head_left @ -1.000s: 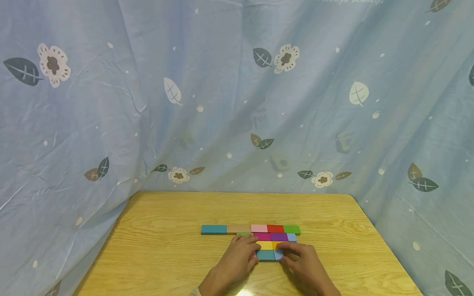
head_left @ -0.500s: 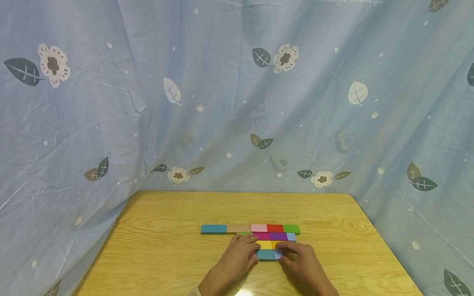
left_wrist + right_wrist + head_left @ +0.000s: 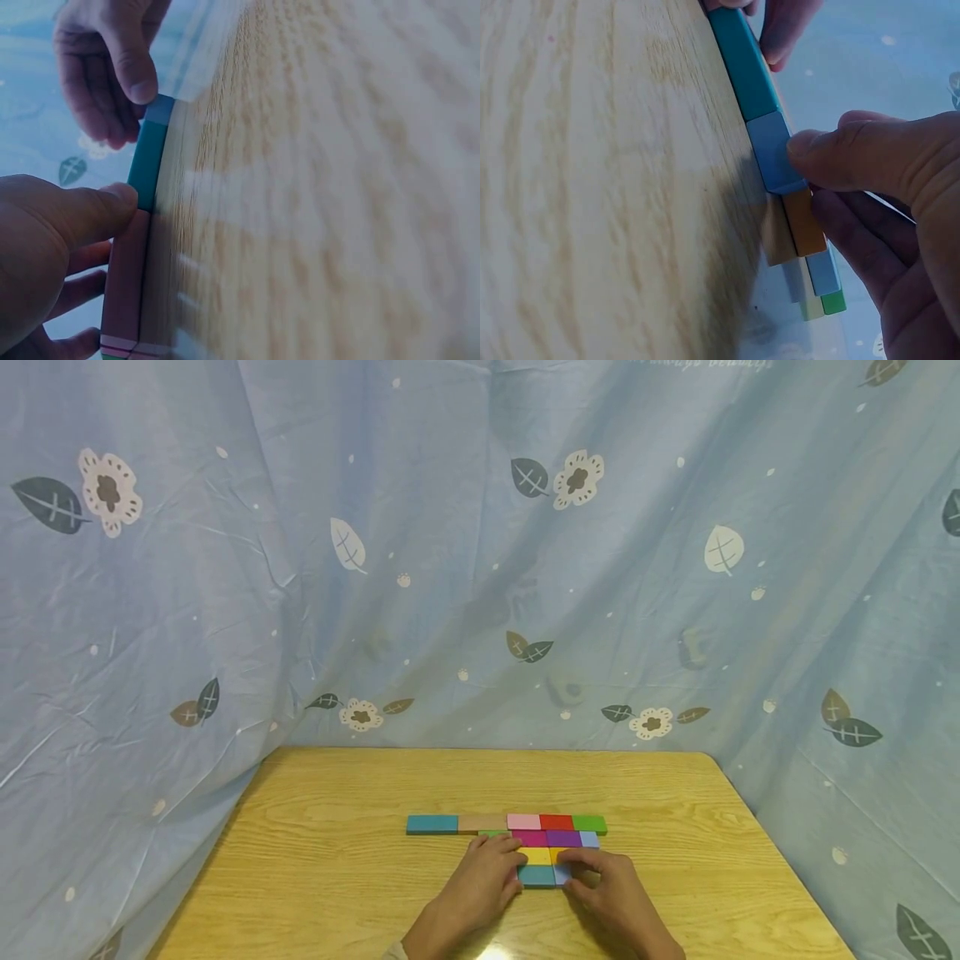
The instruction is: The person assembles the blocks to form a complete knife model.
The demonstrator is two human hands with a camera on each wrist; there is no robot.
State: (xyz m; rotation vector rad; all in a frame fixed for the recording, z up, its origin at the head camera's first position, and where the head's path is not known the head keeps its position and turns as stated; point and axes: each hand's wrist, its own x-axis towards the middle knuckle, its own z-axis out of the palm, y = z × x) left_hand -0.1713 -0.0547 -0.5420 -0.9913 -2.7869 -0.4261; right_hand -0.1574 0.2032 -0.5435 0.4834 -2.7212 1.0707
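Observation:
Flat coloured blocks lie edge to edge in rows on the table. My left hand [image 3: 480, 881] rests along the rows' left side, its thumb on the seam between a pink block [image 3: 124, 277] and the teal block [image 3: 536, 877]. The other left fingers reach over the yellow block [image 3: 537, 857] and toward a green block [image 3: 492, 833]. At the right end, my right hand [image 3: 618, 893] lays its thumb against the light blue block [image 3: 771, 150]; its index finger touches near the orange block [image 3: 804, 221]. Magenta [image 3: 529, 838] and purple [image 3: 564, 838] blocks show behind. The hands hide the rows' ends.
The back row holds a blue block [image 3: 432, 824], a tan block [image 3: 482, 823], a light pink one [image 3: 523, 822], a red one [image 3: 557, 822] and a green one [image 3: 589, 823]. Beyond the wooden table [image 3: 337, 785] hangs a patterned blue curtain [image 3: 435, 610].
Both hands keep their places on the blocks. Only a very slight shift of the whole head view shows.

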